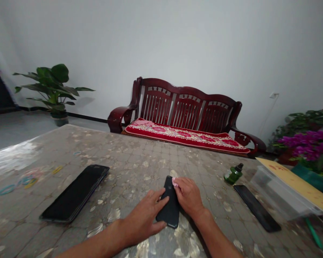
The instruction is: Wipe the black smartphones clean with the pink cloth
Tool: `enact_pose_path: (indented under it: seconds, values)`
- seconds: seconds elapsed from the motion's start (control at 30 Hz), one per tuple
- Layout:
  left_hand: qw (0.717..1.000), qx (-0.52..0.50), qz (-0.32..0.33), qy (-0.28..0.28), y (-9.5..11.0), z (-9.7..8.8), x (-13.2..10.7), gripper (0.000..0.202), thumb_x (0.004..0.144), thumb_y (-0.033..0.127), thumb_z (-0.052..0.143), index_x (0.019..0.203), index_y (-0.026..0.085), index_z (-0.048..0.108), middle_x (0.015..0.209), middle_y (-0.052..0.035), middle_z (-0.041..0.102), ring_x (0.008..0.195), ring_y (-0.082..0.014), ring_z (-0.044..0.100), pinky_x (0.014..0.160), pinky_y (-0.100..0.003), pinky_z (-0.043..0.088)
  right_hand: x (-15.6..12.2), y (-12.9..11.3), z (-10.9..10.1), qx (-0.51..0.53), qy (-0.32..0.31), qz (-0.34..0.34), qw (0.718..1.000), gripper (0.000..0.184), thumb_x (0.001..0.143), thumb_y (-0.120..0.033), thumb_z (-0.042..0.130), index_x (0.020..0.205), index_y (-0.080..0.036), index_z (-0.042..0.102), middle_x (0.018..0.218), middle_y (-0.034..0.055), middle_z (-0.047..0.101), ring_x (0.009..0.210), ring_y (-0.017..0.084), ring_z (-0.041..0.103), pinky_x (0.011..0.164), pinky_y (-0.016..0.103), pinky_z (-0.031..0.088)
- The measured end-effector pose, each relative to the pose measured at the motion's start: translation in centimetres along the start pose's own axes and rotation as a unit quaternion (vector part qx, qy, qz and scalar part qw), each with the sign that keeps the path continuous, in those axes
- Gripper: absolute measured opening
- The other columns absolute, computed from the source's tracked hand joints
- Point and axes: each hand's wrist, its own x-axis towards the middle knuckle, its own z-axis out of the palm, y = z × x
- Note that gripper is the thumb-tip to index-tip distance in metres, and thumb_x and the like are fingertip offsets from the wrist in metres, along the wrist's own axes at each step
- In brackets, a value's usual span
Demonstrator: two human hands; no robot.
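Note:
A dark smartphone [172, 202] lies flat on the patterned tablecloth in front of me. My left hand [145, 211] holds it from the left, the fingertips on its surface and the thumb by its lower end. At the phone's upper right, my right hand [188, 193] pinches a small pink and white cloth [174, 182] against the edge. Most of the cloth is hidden under the fingers. To the left rests a large black tablet [75, 193]. A second dark phone [257, 208] lies to the right, near a green spray bottle [233, 173].
Coloured rings [6, 189] lie on the table's left side. A clear plastic box [280, 193] with a yellow board [298, 182] on top stands at the right, beside purple flowers [312, 143]. Beyond the table are a wooden bench [185, 107] and a potted plant [56, 89].

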Motion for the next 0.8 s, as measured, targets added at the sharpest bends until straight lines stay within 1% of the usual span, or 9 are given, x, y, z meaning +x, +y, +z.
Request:
enact_pose_path:
  seconds: [0.17, 0.3, 0.4, 0.47, 0.63, 0.73, 0.8]
  values:
    - [0.999, -0.026, 0.023, 0.012, 0.1, -0.1, 0.0, 0.063, 0.079, 0.028, 0.070, 0.139, 0.027, 0.054, 0.149, -0.0083, 0.049, 0.132, -0.0320, 0.048, 0.115, -0.049, 0.036, -0.2, -1.0, 0.0, 0.045, -0.026, -0.045, 0.998, 0.026, 0.094, -0.016, 0.049, 0.106, -0.024, 0.071, 0.105, 0.0058, 0.075, 0.100, 0.021, 0.067, 0.091, 0.036, 0.050]
    - [0.999, -0.024, 0.027, 0.011, -0.3, -0.1, 0.1, 0.063, 0.078, 0.029, 0.071, 0.139, 0.025, 0.055, 0.149, -0.0106, 0.051, 0.133, -0.0338, 0.049, 0.115, -0.051, 0.037, -0.1, -0.6, 0.1, 0.017, -0.022, -0.009, 1.000, 0.029, 0.096, -0.016, 0.047, 0.111, -0.024, 0.071, 0.109, 0.0066, 0.074, 0.102, 0.022, 0.067, 0.093, 0.038, 0.051]
    - [0.999, -0.017, 0.042, 0.008, -0.5, -0.3, 0.1, 0.062, 0.079, 0.029, 0.071, 0.139, 0.023, 0.055, 0.149, -0.0121, 0.050, 0.132, -0.0337, 0.049, 0.115, -0.050, 0.037, 0.0, -0.4, 0.4, -0.005, -0.019, 0.014, 1.000, 0.030, 0.095, -0.016, 0.049, 0.113, -0.024, 0.071, 0.110, 0.0075, 0.074, 0.103, 0.023, 0.068, 0.093, 0.039, 0.051]
    - [0.999, -0.010, 0.048, 0.004, -0.4, -0.6, 0.1, 0.060, 0.080, 0.030, 0.071, 0.138, 0.021, 0.056, 0.148, -0.0123, 0.051, 0.132, -0.0334, 0.050, 0.115, -0.049, 0.037, 0.0, -0.5, 0.4, -0.007, -0.025, 0.008, 1.000, 0.030, 0.094, -0.015, 0.049, 0.113, -0.023, 0.071, 0.111, 0.0080, 0.074, 0.104, 0.023, 0.067, 0.093, 0.040, 0.051]
    - [0.999, 0.001, 0.052, -0.009, 0.3, -1.5, 0.2, 0.052, 0.084, 0.034, 0.068, 0.133, 0.021, 0.060, 0.143, -0.0121, 0.055, 0.130, -0.0332, 0.051, 0.113, -0.046, 0.038, 0.0, -0.7, -0.1, 0.009, -0.056, -0.038, 0.998, 0.031, 0.095, -0.014, 0.046, 0.114, -0.023, 0.070, 0.111, 0.0075, 0.073, 0.105, 0.023, 0.066, 0.093, 0.039, 0.051]
    - [0.999, 0.006, 0.050, -0.018, 0.6, -1.9, 0.3, 0.048, 0.084, 0.033, 0.066, 0.130, 0.020, 0.061, 0.142, -0.0121, 0.056, 0.129, -0.0335, 0.052, 0.112, -0.046, 0.039, 0.8, -0.4, -0.3, -0.001, -0.076, -0.046, 0.996, 0.030, 0.096, -0.014, 0.046, 0.113, -0.022, 0.069, 0.111, 0.0075, 0.073, 0.104, 0.023, 0.066, 0.093, 0.039, 0.051]
    - [0.999, 0.009, 0.047, -0.019, 0.8, -2.0, 0.3, 0.049, 0.083, 0.032, 0.066, 0.130, 0.019, 0.061, 0.141, -0.0128, 0.057, 0.128, -0.0337, 0.053, 0.111, -0.046, 0.040, 1.6, -0.1, -0.1, -0.016, -0.086, -0.040, 0.995, 0.029, 0.095, -0.012, 0.047, 0.112, -0.022, 0.070, 0.110, 0.0076, 0.074, 0.104, 0.023, 0.066, 0.093, 0.039, 0.051]
